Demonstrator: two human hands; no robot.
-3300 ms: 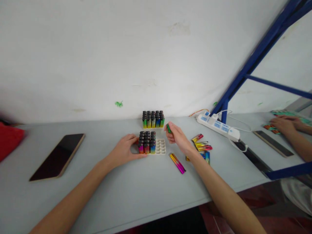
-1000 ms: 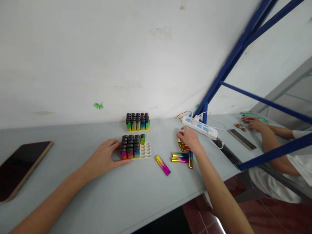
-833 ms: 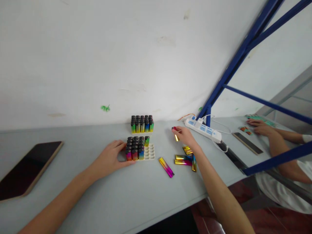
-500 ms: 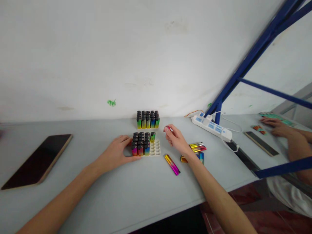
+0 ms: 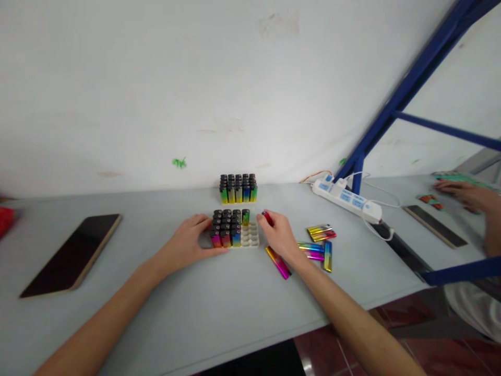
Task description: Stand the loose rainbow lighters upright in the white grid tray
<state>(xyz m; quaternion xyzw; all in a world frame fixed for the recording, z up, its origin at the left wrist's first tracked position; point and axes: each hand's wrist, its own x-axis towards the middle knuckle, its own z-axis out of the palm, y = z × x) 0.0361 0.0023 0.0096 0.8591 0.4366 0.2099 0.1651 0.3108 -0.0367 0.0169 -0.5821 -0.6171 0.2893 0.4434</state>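
Red lighter [image 5: 266,217] | tilted, tip toward tray [image 5: 251,239] | right hand [image 5: 280,238] pinches

Your spot: packing workshop; lighter trays [image 5: 234,230] left of power strip [image 5: 348,198], blue steel frame [image 5: 395,104] behind it, co-worker's hand [image 5: 465,192] beyond

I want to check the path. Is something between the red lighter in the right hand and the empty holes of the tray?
Nothing visible. The red lighter in the right hand is just right of the tray, whose empty holes face that side. The left hand touches the opposite side, by the standing lighters.
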